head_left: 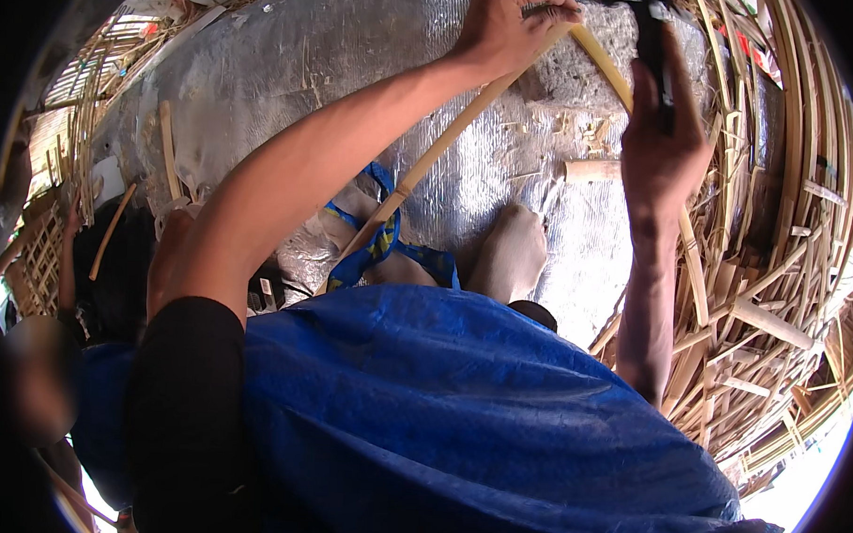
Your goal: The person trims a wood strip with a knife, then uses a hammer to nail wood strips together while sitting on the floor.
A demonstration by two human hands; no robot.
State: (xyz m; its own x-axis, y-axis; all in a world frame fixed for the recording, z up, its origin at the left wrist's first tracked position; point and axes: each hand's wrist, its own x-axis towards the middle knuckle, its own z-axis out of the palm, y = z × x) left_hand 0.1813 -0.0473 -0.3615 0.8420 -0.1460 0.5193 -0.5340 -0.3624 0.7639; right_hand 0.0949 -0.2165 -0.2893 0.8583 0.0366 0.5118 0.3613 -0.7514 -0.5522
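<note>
My left hand [515, 30], at the top of the view, pinches a long pale bamboo strip [450, 140] close to a sharp bend. From that bend, one length slants down left toward my lap, past a blue patterned cloth strap [380, 241]. The other length drops to the right and passes behind my right hand [663, 162]. A black-handled tool [651, 49] is gripped in that right hand, held upright. Its upper end is blurred and partly cut off by the frame, so its kind is unclear.
Silvery foil sheeting [340, 52] covers the ground ahead, with bamboo scraps [594, 171] on it. Split bamboo strips [772, 316] pile up at the right. A blue plastic sheet [459, 399] drapes my lap, near my bare foot [511, 255]. Another person's arm [70, 254] shows at far left.
</note>
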